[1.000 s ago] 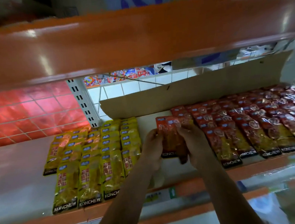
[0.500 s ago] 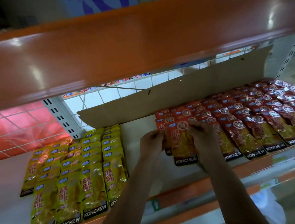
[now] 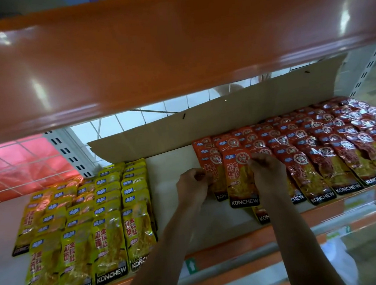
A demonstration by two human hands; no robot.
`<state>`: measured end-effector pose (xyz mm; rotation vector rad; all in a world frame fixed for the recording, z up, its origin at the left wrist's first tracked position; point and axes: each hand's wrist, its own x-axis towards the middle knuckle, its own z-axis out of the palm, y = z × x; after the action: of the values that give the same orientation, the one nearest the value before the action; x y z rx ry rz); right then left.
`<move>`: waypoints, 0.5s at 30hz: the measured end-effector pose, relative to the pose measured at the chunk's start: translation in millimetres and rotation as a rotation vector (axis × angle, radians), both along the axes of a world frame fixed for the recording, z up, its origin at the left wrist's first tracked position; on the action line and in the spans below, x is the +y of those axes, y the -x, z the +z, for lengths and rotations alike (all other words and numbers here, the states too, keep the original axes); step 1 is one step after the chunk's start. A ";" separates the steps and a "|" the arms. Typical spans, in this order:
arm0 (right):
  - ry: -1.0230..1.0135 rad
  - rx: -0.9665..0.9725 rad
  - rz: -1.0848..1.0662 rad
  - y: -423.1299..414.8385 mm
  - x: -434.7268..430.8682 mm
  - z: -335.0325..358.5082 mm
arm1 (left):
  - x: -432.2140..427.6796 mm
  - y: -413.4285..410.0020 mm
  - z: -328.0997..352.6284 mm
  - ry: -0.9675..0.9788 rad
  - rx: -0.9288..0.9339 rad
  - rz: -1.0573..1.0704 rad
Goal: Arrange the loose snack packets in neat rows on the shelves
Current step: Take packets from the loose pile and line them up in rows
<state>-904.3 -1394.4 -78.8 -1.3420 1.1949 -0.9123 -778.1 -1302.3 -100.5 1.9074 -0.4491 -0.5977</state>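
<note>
Red KONCHEW snack packets [image 3: 315,154] lie in overlapping rows on the right half of the white shelf [image 3: 170,164]. Yellow KONCHEW packets [image 3: 93,218] fill rows on the left half. My left hand [image 3: 192,186] pinches the left edge of a red packet at the left end of the red block. My right hand [image 3: 268,172] rests curled on the upper right part of the front red packet [image 3: 239,183]. Another red packet [image 3: 260,215] pokes out below, partly hidden under my right forearm.
An orange shelf board [image 3: 174,52] overhangs close above. A brown cardboard sheet [image 3: 204,127] leans against the wire back grid. A slotted upright [image 3: 67,150] stands at the back left. The orange front lip [image 3: 215,253] edges the shelf.
The view has drawn closer to the shelf. Both hands stay at the left end of the red block; the front red packet now lies lower, and another packet shows beneath it.
</note>
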 end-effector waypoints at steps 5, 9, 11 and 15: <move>0.040 0.020 0.013 2.7 -0.6 -2.0 | -2.8 -1.5 -1.2 -0.079 -0.160 -0.031; 0.060 0.043 0.029 3.0 -1.7 -2.4 | -3.5 -0.8 -0.2 -0.098 -0.214 -0.017; 0.063 0.058 0.043 2.4 -1.8 -2.5 | -2.4 1.0 1.4 -0.115 -0.267 0.005; 0.100 0.091 0.061 -1.4 -0.7 -2.8 | -1.2 5.8 4.5 -0.001 -0.418 -0.005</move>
<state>-902.9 -1395.1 -81.6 -1.5061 1.1839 -0.8849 -783.9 -1303.5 -96.0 2.0347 -0.7181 -0.1968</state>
